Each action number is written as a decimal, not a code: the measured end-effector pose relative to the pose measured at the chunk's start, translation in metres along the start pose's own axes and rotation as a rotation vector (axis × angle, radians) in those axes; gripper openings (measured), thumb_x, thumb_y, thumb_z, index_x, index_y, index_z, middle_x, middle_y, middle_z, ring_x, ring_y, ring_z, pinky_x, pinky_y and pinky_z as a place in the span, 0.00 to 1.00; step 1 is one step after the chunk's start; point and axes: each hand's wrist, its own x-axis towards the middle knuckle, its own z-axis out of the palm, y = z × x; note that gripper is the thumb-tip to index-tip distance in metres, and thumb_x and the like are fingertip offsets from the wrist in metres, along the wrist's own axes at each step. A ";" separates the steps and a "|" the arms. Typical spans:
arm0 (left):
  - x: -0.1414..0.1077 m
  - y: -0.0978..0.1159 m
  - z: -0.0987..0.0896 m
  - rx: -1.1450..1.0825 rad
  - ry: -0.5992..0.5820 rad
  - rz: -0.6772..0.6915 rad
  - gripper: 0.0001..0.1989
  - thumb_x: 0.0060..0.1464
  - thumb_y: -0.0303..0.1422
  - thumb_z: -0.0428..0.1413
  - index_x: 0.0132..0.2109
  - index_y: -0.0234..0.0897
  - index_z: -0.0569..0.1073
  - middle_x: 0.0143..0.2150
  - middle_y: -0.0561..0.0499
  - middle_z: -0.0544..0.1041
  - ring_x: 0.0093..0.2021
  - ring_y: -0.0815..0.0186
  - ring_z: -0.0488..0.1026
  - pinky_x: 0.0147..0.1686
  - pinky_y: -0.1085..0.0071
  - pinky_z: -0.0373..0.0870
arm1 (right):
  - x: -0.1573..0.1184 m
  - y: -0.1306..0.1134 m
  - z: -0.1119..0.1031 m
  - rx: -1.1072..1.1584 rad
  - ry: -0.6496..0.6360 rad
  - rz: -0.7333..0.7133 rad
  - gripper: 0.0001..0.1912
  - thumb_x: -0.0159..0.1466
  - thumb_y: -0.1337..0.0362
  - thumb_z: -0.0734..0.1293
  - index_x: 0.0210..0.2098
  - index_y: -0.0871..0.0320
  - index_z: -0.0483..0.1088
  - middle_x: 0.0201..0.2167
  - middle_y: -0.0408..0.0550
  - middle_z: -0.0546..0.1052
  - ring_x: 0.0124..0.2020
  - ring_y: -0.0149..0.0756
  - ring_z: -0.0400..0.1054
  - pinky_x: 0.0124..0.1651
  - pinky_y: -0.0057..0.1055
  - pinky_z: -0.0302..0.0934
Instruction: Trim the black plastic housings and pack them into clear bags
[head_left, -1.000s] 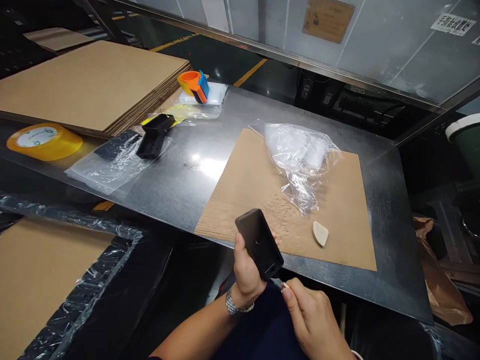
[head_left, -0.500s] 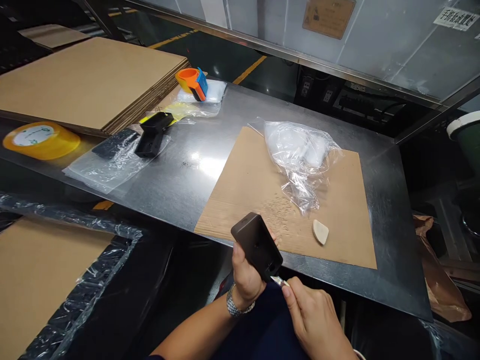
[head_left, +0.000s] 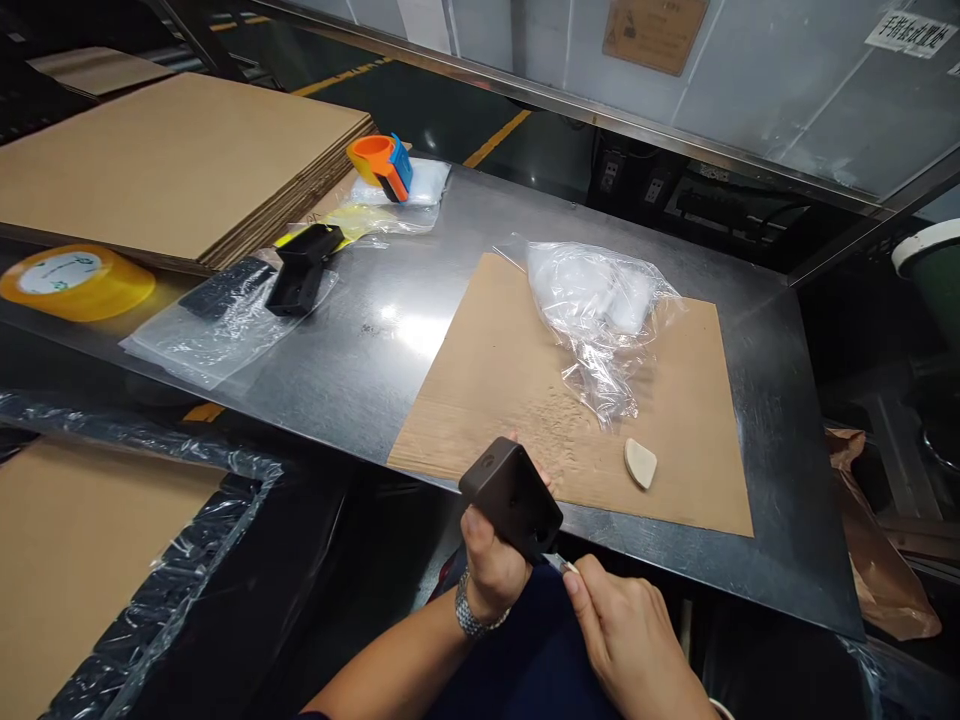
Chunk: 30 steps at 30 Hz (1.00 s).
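My left hand [head_left: 495, 563] is wrapped round a dark rectangular plastic box part [head_left: 512, 497] with an open hollow side and small holes. It tilts in the air just off the table's front edge. My right hand [head_left: 634, 625] grips a small knife [head_left: 556, 562]. The blade shows between the fingers and meets the part's lower corner; most of the handle is hidden in my palm. Beyond my hands, a pale quarter-round block [head_left: 640, 464] lies on a cardboard sheet [head_left: 457, 400], near a clear plastic bag [head_left: 592, 290] with white contents.
On the metal table [head_left: 360, 360], two similar black parts [head_left: 301, 270] rest on plastic bags at the left. A tape roll [head_left: 79, 282], a stack of cardboard [head_left: 180, 165] and an orange and blue tape dispenser [head_left: 382, 165] stand farther left and back.
The box part has tipped slightly, showing more of its end face. The knife blade stays at its lower corner, and my hands have hardly moved.
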 end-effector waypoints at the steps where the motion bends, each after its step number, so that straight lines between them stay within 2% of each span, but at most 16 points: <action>1: 0.000 0.000 0.000 -0.010 -0.023 0.006 0.31 0.39 0.55 0.54 0.47 0.42 0.73 0.27 0.49 0.73 0.24 0.65 0.67 0.22 0.71 0.67 | 0.000 0.000 0.000 -0.003 -0.001 -0.001 0.21 0.70 0.59 0.46 0.26 0.56 0.60 0.15 0.39 0.71 0.15 0.30 0.67 0.20 0.26 0.42; 6: -0.001 -0.002 -0.001 -0.037 -0.064 0.061 0.30 0.41 0.55 0.53 0.47 0.41 0.73 0.28 0.49 0.74 0.27 0.64 0.69 0.25 0.70 0.68 | -0.002 -0.001 0.002 0.024 -0.025 -0.002 0.20 0.70 0.59 0.46 0.26 0.56 0.60 0.15 0.40 0.70 0.15 0.30 0.66 0.20 0.26 0.42; 11: 0.001 0.000 0.004 -0.106 0.009 0.115 0.27 0.44 0.53 0.52 0.45 0.42 0.74 0.27 0.50 0.73 0.26 0.66 0.67 0.26 0.70 0.68 | 0.001 -0.003 -0.001 0.246 -0.077 0.064 0.19 0.69 0.59 0.48 0.25 0.56 0.58 0.15 0.38 0.66 0.14 0.27 0.62 0.20 0.23 0.46; 13: 0.002 0.001 0.007 -0.159 0.036 0.145 0.26 0.46 0.54 0.50 0.45 0.43 0.74 0.26 0.51 0.73 0.27 0.66 0.67 0.27 0.71 0.68 | 0.002 -0.005 -0.001 0.380 -0.058 0.056 0.17 0.69 0.61 0.49 0.27 0.56 0.58 0.18 0.39 0.67 0.17 0.26 0.62 0.22 0.21 0.51; 15: 0.004 0.001 0.009 -0.207 0.040 0.165 0.25 0.47 0.54 0.48 0.45 0.44 0.74 0.26 0.51 0.72 0.27 0.67 0.66 0.28 0.71 0.68 | 0.000 -0.007 0.001 0.442 0.015 0.015 0.12 0.68 0.65 0.49 0.33 0.57 0.61 0.22 0.41 0.69 0.21 0.27 0.65 0.24 0.22 0.56; 17: 0.006 0.002 0.010 -0.230 0.056 0.183 0.25 0.47 0.54 0.48 0.45 0.45 0.73 0.26 0.52 0.71 0.27 0.67 0.66 0.29 0.71 0.68 | -0.002 -0.010 0.005 0.369 0.156 -0.052 0.11 0.67 0.68 0.51 0.42 0.59 0.61 0.25 0.44 0.71 0.23 0.29 0.67 0.26 0.23 0.59; 19: 0.008 0.003 0.010 -0.227 0.077 0.200 0.26 0.46 0.55 0.48 0.45 0.46 0.73 0.27 0.52 0.70 0.27 0.67 0.65 0.28 0.72 0.67 | -0.004 -0.013 0.010 0.203 0.328 -0.128 0.14 0.65 0.71 0.53 0.49 0.63 0.60 0.26 0.47 0.72 0.25 0.31 0.69 0.27 0.26 0.61; 21: 0.009 0.004 0.009 -0.225 0.076 0.212 0.26 0.46 0.56 0.47 0.45 0.47 0.73 0.27 0.52 0.70 0.27 0.67 0.65 0.28 0.72 0.67 | -0.005 -0.014 0.014 0.034 0.443 -0.194 0.18 0.63 0.73 0.56 0.53 0.67 0.59 0.24 0.47 0.72 0.23 0.31 0.67 0.27 0.27 0.61; 25: 0.009 0.006 0.008 -0.226 0.059 0.242 0.26 0.46 0.56 0.47 0.46 0.48 0.72 0.27 0.53 0.70 0.27 0.67 0.65 0.29 0.71 0.67 | -0.004 -0.016 0.018 -0.182 0.456 -0.256 0.22 0.62 0.74 0.57 0.56 0.72 0.58 0.18 0.43 0.67 0.17 0.29 0.61 0.22 0.29 0.55; 30: 0.009 0.007 0.009 -0.192 0.059 0.308 0.26 0.45 0.57 0.47 0.46 0.49 0.72 0.26 0.54 0.70 0.26 0.67 0.64 0.29 0.71 0.66 | -0.003 -0.017 0.024 -0.255 0.491 -0.260 0.22 0.63 0.74 0.54 0.56 0.71 0.59 0.17 0.42 0.64 0.16 0.30 0.59 0.22 0.30 0.53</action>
